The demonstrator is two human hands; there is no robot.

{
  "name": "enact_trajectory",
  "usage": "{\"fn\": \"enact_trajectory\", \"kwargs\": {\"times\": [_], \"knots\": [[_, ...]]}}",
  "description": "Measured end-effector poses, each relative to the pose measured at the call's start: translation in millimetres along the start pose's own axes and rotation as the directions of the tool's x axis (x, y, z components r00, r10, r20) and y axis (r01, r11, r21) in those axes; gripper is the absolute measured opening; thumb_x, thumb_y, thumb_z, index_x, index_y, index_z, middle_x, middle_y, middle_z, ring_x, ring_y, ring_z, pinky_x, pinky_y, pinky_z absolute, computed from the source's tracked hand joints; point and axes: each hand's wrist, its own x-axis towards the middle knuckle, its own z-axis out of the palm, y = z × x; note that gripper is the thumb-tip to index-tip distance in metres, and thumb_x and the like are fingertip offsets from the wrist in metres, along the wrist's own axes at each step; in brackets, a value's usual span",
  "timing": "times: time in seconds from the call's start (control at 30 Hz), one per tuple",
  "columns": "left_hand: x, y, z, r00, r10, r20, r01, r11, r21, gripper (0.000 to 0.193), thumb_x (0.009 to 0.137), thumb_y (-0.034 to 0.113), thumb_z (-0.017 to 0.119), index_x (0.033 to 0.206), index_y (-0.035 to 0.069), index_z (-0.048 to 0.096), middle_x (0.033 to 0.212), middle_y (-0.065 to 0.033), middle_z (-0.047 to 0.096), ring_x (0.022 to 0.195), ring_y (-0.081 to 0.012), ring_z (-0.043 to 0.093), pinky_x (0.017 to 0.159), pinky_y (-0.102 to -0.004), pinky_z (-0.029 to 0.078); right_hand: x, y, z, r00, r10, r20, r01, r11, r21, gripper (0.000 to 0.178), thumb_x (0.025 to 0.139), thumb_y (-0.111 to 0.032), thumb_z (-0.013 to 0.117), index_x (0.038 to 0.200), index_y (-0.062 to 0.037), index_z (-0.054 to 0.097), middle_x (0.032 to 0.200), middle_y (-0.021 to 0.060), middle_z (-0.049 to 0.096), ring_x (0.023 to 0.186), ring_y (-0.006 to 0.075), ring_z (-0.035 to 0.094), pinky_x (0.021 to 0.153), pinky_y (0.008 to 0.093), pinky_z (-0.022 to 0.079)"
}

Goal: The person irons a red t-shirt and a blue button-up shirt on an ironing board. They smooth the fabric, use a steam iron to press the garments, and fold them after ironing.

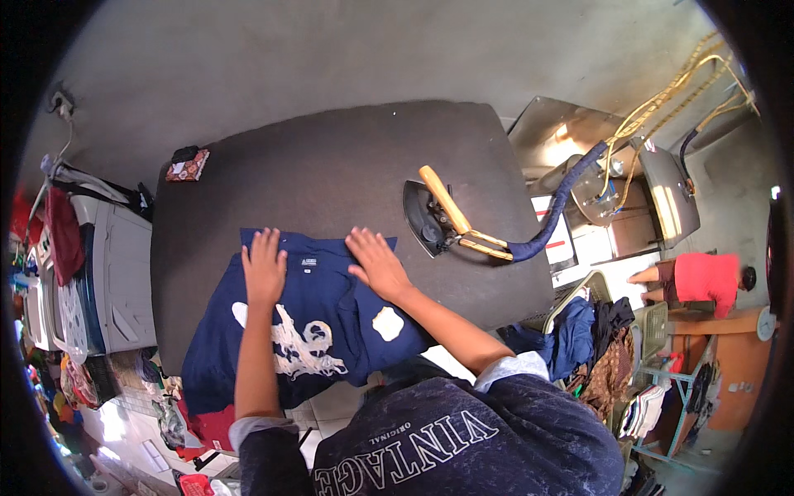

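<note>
A navy blue shirt point(335, 293) with a white print and a pale patch lies spread on the dark padded ironing table point(331, 174). Its collar edge points away from me, and its lower part hangs toward my body. My left hand point(265, 266) presses flat near the collar on the left, fingers stretched out. On the other side of the collar, my right hand point(379, 266) lies flat with its fingers apart. Neither hand grips anything. Right of my right hand, a steam iron point(426, 219) with a wooden handle rests on the table.
A wrapped blue hose point(562, 202) runs from the iron toward a metal boiler point(591, 190). A small patterned box point(188, 165) sits at the far left. Baskets of clothes point(575, 326) stand at the right; a person in red point(703, 277) is beyond. Left is a white washing machine point(116, 273).
</note>
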Motion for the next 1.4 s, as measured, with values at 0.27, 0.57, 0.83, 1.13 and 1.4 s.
{"fn": "enact_trajectory", "kwargs": {"times": [0.27,0.57,0.83,1.13,1.4], "knots": [[-0.1,-24.4,25.5,0.976,-0.124,0.179,0.147,0.981,-0.123,0.051,0.097,0.035,0.047,0.147,0.023,0.037,0.153,-0.0042,0.033,0.143,-0.0282,0.025,0.112,-0.0609,0.015,42.2,16.6,-82.7,0.982,0.188,0.013,-0.186,0.976,-0.116,0.062,0.08,-0.032,0.069,0.132,-0.0046,0.05,0.144,0.0203,0.04,0.131,0.036,0.04,0.108,0.0483,0.031],[-42.4,-123.6,5.2,0.926,-0.365,-0.099,0.332,0.91,-0.25,0.04,0.091,0.011,0.055,0.131,0.008,0.053,0.13,-0.0173,0.054,0.121,-0.0354,0.051,0.102,-0.0432,0.039,55.5,117.2,-100.0,0.7,0.714,-0.005,-0.698,0.683,-0.215,0.045,0.088,-0.042,0.064,0.104,-0.003,0.048,0.101,0.0253,0.059,0.085,0.0424,0.062,0.071,0.0513,0.048],[-75.7,-168.9,8.0,0.932,-0.354,-0.076,0.32,0.903,-0.287,0.03,0.094,0.015,0.053,0.123,0.009,0.059,0.127,-0.0118,0.057,0.12,-0.0302,0.052,0.101,-0.0428,0.038,98.6,9.4,-118.3,0.781,0.42,0.463,-0.396,0.905,-0.152,0.06,0.086,-0.062,0.055,0.107,-0.006,0.058,0.096,0.0237,0.065,0.091,0.0421,0.064,0.075,0.0498,0.05],[-82.1,-178.6,29.9,0.868,-0.488,-0.095,0.397,0.796,-0.457,0.029,0.098,0.025,0.044,0.116,0.013,0.063,0.124,-0.0038,0.058,0.123,-0.0233,0.047,0.105,-0.0394,0.027,150.8,-112.6,11.3,0.92,-0.003,0.393,0.048,0.993,-0.104,0.048,0.089,-0.054,0.055,0.105,-0.0088,0.054,0.087,0.0172,0.065,0.069,0.0366,0.067,0.059,0.0436,0.056],[-78.8,-177.9,35.7,0.875,-0.471,-0.115,0.383,0.817,-0.43,0.028,0.098,0.023,0.044,0.116,0.014,0.063,0.123,-0.0034,0.058,0.121,-0.024,0.048,0.104,-0.0395,0.029,234.9,-150.4,76.9,0.93,-0.089,0.357,0.102,0.995,-0.016,0.049,0.091,-0.054,0.052,0.094,-0.0059,0.051,0.078,0.016,0.067,0.071,0.035,0.067,0.063,0.0446,0.054]]}}
